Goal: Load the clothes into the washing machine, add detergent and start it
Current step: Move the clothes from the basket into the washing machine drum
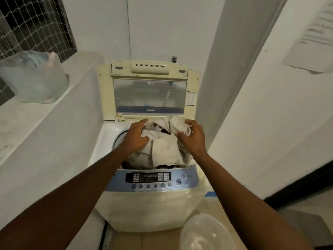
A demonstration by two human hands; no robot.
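A cream top-loading washing machine stands in front of me with its lid raised upright. A heap of pale, whitish clothes bulges out of the drum opening. My left hand presses on the left side of the heap, fingers spread and curled over the cloth. My right hand grips a fold of the cloth at the right side. The blue control panel with its dark display and row of round buttons faces me below the opening.
A clear plastic bag with things inside sits on the grey ledge at the left. A translucent plastic basin rests on the floor at the lower right. A wall with a taped paper closes the right side.
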